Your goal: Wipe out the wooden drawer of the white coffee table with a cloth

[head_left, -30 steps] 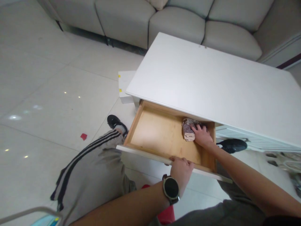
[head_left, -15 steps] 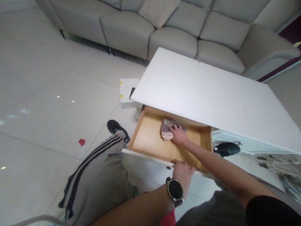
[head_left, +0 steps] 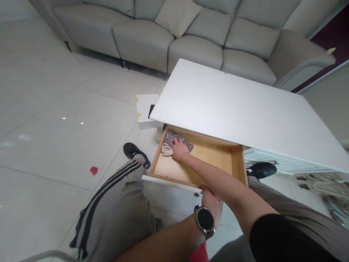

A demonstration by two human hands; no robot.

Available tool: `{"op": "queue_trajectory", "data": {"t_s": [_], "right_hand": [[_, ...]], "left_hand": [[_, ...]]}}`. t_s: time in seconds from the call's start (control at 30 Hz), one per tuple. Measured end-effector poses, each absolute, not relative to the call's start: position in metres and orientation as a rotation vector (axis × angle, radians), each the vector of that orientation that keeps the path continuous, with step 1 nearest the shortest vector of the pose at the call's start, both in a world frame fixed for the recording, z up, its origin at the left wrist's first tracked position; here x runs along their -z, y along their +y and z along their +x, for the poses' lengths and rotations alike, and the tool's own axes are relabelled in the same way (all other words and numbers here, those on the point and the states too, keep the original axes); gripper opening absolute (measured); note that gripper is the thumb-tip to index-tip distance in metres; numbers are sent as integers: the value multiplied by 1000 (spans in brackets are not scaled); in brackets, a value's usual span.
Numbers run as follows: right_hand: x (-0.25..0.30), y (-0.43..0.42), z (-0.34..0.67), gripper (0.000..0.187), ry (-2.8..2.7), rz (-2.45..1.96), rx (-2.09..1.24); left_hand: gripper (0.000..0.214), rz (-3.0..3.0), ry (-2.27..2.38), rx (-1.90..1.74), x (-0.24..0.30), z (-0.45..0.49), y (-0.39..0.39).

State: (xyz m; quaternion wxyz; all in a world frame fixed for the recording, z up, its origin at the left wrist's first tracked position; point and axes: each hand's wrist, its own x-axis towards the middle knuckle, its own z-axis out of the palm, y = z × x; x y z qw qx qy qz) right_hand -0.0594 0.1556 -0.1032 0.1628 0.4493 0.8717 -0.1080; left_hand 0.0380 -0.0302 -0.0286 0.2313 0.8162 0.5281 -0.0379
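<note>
My right hand (head_left: 180, 150) presses on a folded, patterned cloth (head_left: 167, 149) with its fingers spread over and gripping it. The cloth lies at the back left corner of a pulled-out wooden drawer (head_left: 215, 154), against its left side. My left hand (head_left: 211, 203), below a wristwatch, holds the drawer's white front (head_left: 171, 184) near the middle of its edge. The right forearm crosses above the left hand and hides part of its fingers. Apart from the cloth and my hand, bare wood shows inside the drawer.
The drawer belongs to a white table (head_left: 234, 105) that reaches toward a grey sofa (head_left: 147, 36). A white box (head_left: 147, 109) stands on the floor by the table's left corner. My shod feet straddle the drawer. A red scrap (head_left: 93, 170) lies on the tiles.
My right hand has slid the cloth leftward across the drawer bottom, from near the middle to the left side. My left hand stays at the drawer front. The view has shifted slightly.
</note>
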Motion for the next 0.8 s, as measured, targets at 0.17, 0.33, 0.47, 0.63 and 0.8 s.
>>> {"op": "queue_trajectory", "data": {"t_s": [0.17, 0.33, 0.47, 0.63, 0.8], "right_hand": [[98, 126, -15, 79, 2581, 979, 359], [102, 133, 46, 76, 2412, 1264, 335], [102, 143, 132, 76, 2150, 1492, 243], [96, 129, 205, 75, 2030, 1585, 225], [104, 110, 198, 85, 2088, 1483, 312]], "left_hand": [[47, 2299, 1242, 284, 16, 26, -29], [41, 2267, 1228, 272, 7, 20, -23], [42, 2308, 1257, 257, 7, 18, -24], [40, 2381, 1239, 270, 15, 19, -27], [38, 2399, 1242, 230, 19, 20, -27]]}}
